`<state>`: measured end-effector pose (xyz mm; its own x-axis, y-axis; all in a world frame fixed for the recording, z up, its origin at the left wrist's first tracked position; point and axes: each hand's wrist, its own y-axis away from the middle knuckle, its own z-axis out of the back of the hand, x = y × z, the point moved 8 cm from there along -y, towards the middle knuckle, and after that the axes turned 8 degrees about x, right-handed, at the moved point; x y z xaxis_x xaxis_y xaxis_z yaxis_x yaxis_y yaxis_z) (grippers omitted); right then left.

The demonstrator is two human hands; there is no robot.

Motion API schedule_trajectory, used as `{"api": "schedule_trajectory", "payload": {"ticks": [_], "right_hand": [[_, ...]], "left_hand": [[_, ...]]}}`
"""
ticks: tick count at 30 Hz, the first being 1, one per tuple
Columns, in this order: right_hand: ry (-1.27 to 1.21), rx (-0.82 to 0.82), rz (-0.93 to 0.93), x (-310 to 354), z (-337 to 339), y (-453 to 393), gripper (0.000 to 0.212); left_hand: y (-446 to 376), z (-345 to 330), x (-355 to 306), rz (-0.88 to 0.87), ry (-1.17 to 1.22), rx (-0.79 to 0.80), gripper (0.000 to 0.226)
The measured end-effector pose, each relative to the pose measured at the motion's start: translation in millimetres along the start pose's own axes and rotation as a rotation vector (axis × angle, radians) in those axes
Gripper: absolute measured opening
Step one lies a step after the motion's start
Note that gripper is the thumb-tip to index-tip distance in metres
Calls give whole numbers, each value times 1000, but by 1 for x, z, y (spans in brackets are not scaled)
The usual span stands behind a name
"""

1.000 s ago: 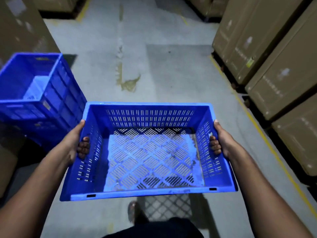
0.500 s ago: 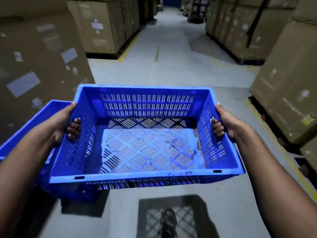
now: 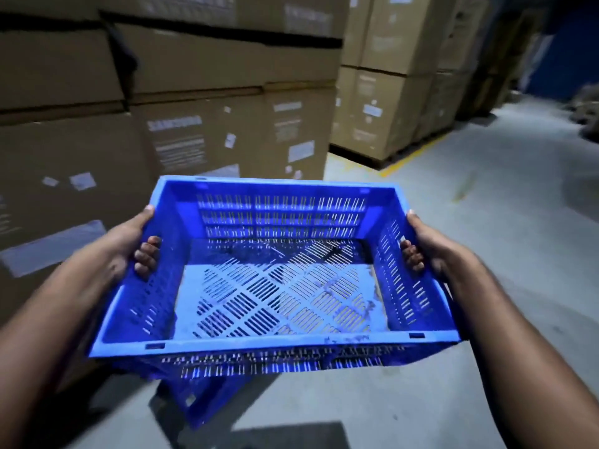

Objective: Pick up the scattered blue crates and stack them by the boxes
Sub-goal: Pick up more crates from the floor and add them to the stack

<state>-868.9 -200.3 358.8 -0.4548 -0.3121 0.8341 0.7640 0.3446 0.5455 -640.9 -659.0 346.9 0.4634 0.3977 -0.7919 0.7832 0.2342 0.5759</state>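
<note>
Crate (image 3: 275, 286) between both hands' fingers (image 3: 147, 254)

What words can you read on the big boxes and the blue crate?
"SAMSUNG", blurred but just readable, on the cardboard box behind the crate.
The print block under it: too blurred to read.
White stickers on the boxes: too blurred to read.
Blue crate: no words visible.

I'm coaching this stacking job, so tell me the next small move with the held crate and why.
Probably lower the held crate straight down onto the lower crate showing beneath it by the cardboard boxes. The left hand and right hand grip its side handles, it hangs above that crate, slightly askew, so square it first.
</note>
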Motion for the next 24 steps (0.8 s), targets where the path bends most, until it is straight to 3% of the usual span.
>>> {"api": "schedule_trajectory", "payload": {"ticks": [9,16,19,24], "right_hand": [[264,239,120,143,-149,-170,68],[395,433,149,194,-253,-268,72],[486,540,123,197,-292,-319,70],[495,582,107,203,-338,-382,40]], "left_hand": [[-10,118,-35,-123,239,-271,62],[-16,174,-27,-197,384,-494,61],[-28,197,-18,-234,337,-674,58],[-48,222,-23,-269,115,-975,33]]}}
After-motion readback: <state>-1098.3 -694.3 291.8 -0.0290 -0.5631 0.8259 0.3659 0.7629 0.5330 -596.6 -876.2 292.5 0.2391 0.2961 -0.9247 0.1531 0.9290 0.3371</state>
